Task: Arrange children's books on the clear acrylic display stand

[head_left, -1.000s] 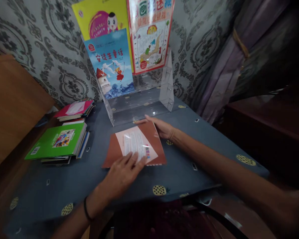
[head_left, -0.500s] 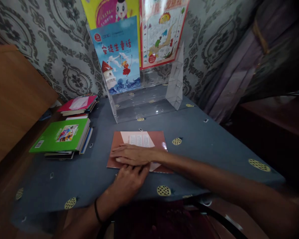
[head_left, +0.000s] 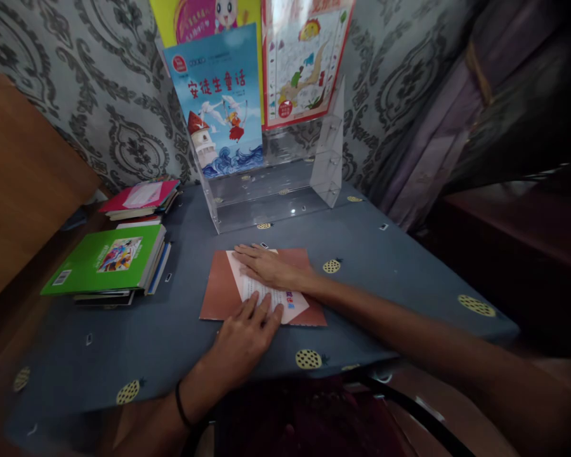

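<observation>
A thin brown book (head_left: 221, 285) with a pale printed panel lies closed and flat on the table in front of me. Across its upper part rests my right hand (head_left: 269, 265), palm down with the fingers stretched to the left. My left hand (head_left: 248, 333) lies at the book's near edge, its spread fingertips touching the lower part of the cover. A black band circles my left wrist. Neither hand grips anything. Part of the cover is hidden under both hands.
A clear acrylic stand (head_left: 326, 162) behind the book holds a blue storybook (head_left: 219, 108), a yellow book (head_left: 171, 19) and a red-bordered book (head_left: 304, 63). Stacks topped by a green book (head_left: 88, 260) and a pink book (head_left: 140, 195) sit left on the patterned tablecloth (head_left: 375, 285).
My right hand has slid up to the book's far part, away from my left hand. The fingers of my left hand have spread forward onto the cover. The view has shifted slightly.
</observation>
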Demonstrator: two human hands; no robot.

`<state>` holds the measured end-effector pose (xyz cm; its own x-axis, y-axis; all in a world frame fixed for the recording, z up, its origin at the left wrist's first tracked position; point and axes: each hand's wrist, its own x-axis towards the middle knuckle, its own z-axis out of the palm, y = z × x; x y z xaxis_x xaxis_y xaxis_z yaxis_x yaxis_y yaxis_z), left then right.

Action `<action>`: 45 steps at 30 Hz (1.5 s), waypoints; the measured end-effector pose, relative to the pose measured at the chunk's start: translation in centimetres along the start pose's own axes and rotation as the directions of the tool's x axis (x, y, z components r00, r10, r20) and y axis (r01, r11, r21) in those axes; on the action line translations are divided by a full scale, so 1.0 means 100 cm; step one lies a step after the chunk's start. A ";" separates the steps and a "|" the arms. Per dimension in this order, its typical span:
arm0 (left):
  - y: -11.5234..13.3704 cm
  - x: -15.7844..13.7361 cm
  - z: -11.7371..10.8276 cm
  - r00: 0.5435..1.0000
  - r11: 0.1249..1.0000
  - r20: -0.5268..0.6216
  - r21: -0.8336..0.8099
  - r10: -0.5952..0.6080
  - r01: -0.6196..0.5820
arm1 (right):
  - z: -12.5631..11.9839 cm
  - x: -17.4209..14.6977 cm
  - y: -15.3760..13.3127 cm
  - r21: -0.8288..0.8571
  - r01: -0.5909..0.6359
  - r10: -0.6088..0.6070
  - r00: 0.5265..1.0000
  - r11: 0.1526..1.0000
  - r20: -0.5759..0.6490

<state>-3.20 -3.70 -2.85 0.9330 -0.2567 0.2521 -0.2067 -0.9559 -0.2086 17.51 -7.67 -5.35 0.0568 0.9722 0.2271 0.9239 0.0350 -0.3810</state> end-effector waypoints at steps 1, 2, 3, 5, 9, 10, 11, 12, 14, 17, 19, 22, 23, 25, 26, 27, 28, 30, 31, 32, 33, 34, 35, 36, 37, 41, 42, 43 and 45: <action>0.000 0.000 0.000 1.000 1.000 0.001 -0.005 0.001 -0.001 | -0.003 -0.011 0.004 0.006 -0.021 0.021 1.000 1.000 -0.011; 0.000 -0.001 0.000 1.000 1.000 0.003 -0.010 0.000 0.000 | -0.007 -0.022 0.009 0.011 -0.042 0.042 0.999 0.999 -0.020; 0.001 -0.001 0.001 1.000 1.000 0.006 -0.014 -0.003 0.003 | -0.012 -0.034 0.014 0.017 -0.061 0.062 0.998 0.998 -0.030; 0.001 -0.003 0.003 1.000 1.000 0.007 -0.016 -0.019 0.019 | -0.021 -0.056 0.022 0.027 -0.097 0.098 0.994 0.995 -0.043; 0.001 -0.005 0.006 0.999 0.999 -0.007 -0.023 -0.031 0.031 | -0.032 -0.092 0.028 -0.013 -0.179 0.178 0.982 0.984 -0.056; 0.001 -0.005 0.007 0.999 0.999 -0.014 -0.024 -0.030 0.030 | -0.032 -0.098 0.027 -0.034 -0.194 0.192 0.979 0.980 -0.061; 0.001 -0.005 0.006 0.999 0.999 -0.017 -0.026 -0.031 0.030 | -0.032 -0.103 0.025 -0.052 -0.207 0.203 0.977 0.977 -0.070; 0.002 -0.004 0.006 0.999 0.999 -0.015 -0.025 -0.034 0.034 | -0.031 -0.107 0.022 -0.065 -0.215 0.210 0.974 0.974 -0.082; 0.002 -0.004 0.004 0.999 0.999 0.000 -0.027 -0.041 0.041 | -0.030 -0.116 0.014 -0.071 -0.210 0.203 0.975 0.975 -0.094; 0.002 -0.003 0.003 0.998 0.997 0.040 -0.054 -0.052 0.054 | -0.030 -0.133 -0.007 -0.028 -0.156 0.153 0.985 0.987 -0.078; 0.002 -0.003 0.003 0.997 0.994 0.054 -0.087 -0.063 0.068 | -0.033 -0.148 -0.024 0.046 -0.119 0.121 0.992 0.992 -0.046; 0.001 -0.005 0.005 0.997 0.986 0.030 -0.153 -0.065 0.069 | -0.040 -0.171 -0.048 0.193 -0.083 0.083 0.996 0.978 0.012; 0.001 -0.005 0.005 0.998 0.982 0.018 -0.173 -0.067 0.069 | -0.042 -0.176 -0.053 0.236 -0.072 0.070 0.997 0.969 0.020; 0.001 -0.005 0.007 0.997 0.977 0.003 -0.203 -0.071 0.070 | -0.045 -0.184 -0.059 0.292 -0.055 0.053 0.998 0.955 0.016; 0.001 -0.005 0.007 0.997 0.976 0.001 -0.209 -0.071 0.069 | -0.045 -0.185 -0.059 0.306 -0.046 0.046 0.999 0.951 0.007; 0.001 -0.004 0.007 0.998 0.976 0.003 -0.207 -0.070 0.069 | -0.045 -0.186 -0.059 0.311 -0.036 0.040 0.999 0.950 -0.006; 0.002 -0.004 0.006 0.998 0.977 0.006 -0.203 -0.067 0.067 | -0.044 -0.186 -0.058 0.309 -0.031 0.038 0.999 0.951 -0.018; 0.001 -0.005 0.006 0.998 0.976 0.009 -0.207 -0.064 0.065 | -0.042 -0.184 -0.055 0.293 -0.030 0.040 0.999 0.956 -0.029; 0.000 -0.007 0.007 0.998 0.972 0.007 -0.225 -0.062 0.062 | -0.041 -0.183 -0.053 0.283 -0.030 0.040 0.999 0.959 -0.028; -0.003 -0.010 0.007 0.998 0.964 0.003 -0.257 -0.061 0.060 | -0.040 -0.182 -0.052 0.273 -0.031 0.040 0.999 0.962 -0.026; -0.007 -0.014 0.008 0.997 0.953 0.002 -0.297 -0.071 0.068 | -0.038 -0.182 -0.051 0.264 -0.029 0.037 0.999 0.964 -0.025; -0.013 -0.020 0.008 0.996 0.938 0.007 -0.334 -0.093 0.090 | -0.037 -0.182 -0.051 0.258 -0.023 0.032 0.999 0.966 -0.031; -0.020 -0.026 0.009 0.991 0.923 0.018 -0.364 -0.132 0.129 | -0.036 -0.182 -0.050 0.252 -0.014 0.027 0.999 0.968 -0.046; -0.027 -0.033 0.009 0.982 0.906 0.035 -0.382 -0.185 0.184 | -0.035 -0.183 -0.049 0.248 -0.004 0.022 0.998 0.969 -0.066; -0.035 -0.039 0.009 0.968 0.887 0.056 -0.390 -0.245 0.247 | -0.034 -0.183 -0.049 0.244 0.006 0.016 0.996 0.970 -0.087; -0.057 -0.058 0.008 0.926 0.831 0.105 -0.412 -0.363 0.373 | -0.034 -0.182 -0.049 0.219 0.021 0.004 0.993 0.975 -0.114; -0.059 -0.060 0.008 0.931 0.838 0.102 -0.411 -0.349 0.359 | -0.035 -0.181 -0.050 0.202 0.020 0.003 0.994 0.979 -0.112; -0.060 -0.059 0.008 0.942 0.855 0.092 -0.397 -0.324 0.333 | -0.036 -0.180 -0.051 0.177 0.018 0.002 0.994 0.984 -0.113; -0.058 -0.054 0.010 0.964 0.908 0.066 -0.325 -0.258 0.266 | -0.037 -0.179 -0.053 0.103 0.002 0.011 0.992 0.995 -0.124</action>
<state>-6.77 3.40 -3.95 0.9721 0.0089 0.2346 -0.0356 -0.9821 0.1850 13.00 -26.08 -4.05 0.1128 0.9365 0.3320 0.8803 0.0608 -0.4705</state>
